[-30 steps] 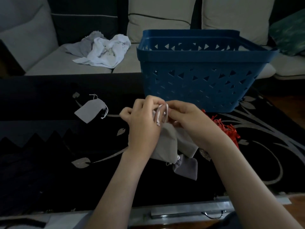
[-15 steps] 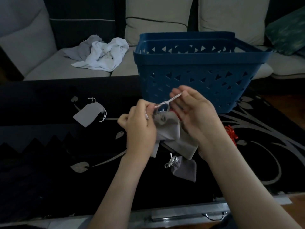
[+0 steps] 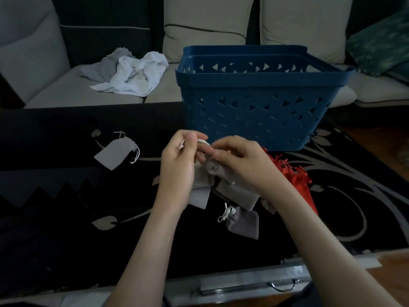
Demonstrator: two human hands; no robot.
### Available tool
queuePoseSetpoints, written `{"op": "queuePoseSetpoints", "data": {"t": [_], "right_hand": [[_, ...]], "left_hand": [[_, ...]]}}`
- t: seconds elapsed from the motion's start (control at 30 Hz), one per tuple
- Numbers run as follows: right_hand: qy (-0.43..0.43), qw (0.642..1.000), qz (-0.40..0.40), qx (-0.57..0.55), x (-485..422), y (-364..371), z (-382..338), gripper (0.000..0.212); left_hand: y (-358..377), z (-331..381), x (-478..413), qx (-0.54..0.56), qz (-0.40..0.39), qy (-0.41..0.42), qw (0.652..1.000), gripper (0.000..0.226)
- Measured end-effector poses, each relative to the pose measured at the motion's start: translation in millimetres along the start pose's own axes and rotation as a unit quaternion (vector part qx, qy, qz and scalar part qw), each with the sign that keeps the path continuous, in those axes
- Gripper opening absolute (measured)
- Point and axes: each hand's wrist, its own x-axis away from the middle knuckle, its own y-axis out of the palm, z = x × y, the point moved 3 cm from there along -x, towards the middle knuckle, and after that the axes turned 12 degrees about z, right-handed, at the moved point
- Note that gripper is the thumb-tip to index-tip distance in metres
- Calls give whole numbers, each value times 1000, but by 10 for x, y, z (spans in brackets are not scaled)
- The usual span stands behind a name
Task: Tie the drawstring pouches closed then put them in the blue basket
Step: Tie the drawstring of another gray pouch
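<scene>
A grey drawstring pouch [image 3: 213, 171] hangs between my hands above the black table, its mouth gathered. My left hand [image 3: 179, 165] pinches its white cord, which loops over my fingers. My right hand [image 3: 241, 160] grips the pouch's neck and the cord's other end. The blue basket [image 3: 261, 103] stands just behind my hands. Below my hands lie more grey pouches [image 3: 238, 192]; one tied grey pouch [image 3: 242, 222] with a white knot lies nearest me. Another grey pouch [image 3: 115, 152] lies flat to the left. A red pouch [image 3: 296, 180] lies under my right wrist.
The black table [image 3: 55, 196] has a grey floral pattern and a metal front edge. Behind it stands a grey sofa [image 3: 84, 94] with crumpled white and grey cloths [image 3: 132, 74]. A green cushion [image 3: 385, 41] sits at the far right.
My right hand, which had pulled the cord up and to the right, has come back down to the pouch's neck. My left hand has risen, with the cord looped over its fingers.
</scene>
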Motion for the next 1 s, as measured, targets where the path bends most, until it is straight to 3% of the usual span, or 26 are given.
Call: {"op": "queuePoseSetpoints", "data": {"t": [0.13, 0.27, 0.43, 0.73, 1.0], "right_hand": [[11, 999, -1, -44, 28, 10, -41, 4], [9, 998, -23, -57, 33, -1, -55, 12], [36, 998, -38, -43, 22, 42, -30, 16], [46, 998, -35, -31, 25, 61, -88, 8], [78, 994, -19, -77, 51, -20, -117, 10]], "left_hand": [[42, 61, 52, 56, -63, -16, 996, 12], [42, 56, 70, 11, -123, 12, 992, 26], [25, 17, 5, -51, -139, 46, 988, 26], [-67, -9, -56, -229, -57, 108, 966, 13], [-106, -4, -91, -213, -17, 59, 975, 17]]}}
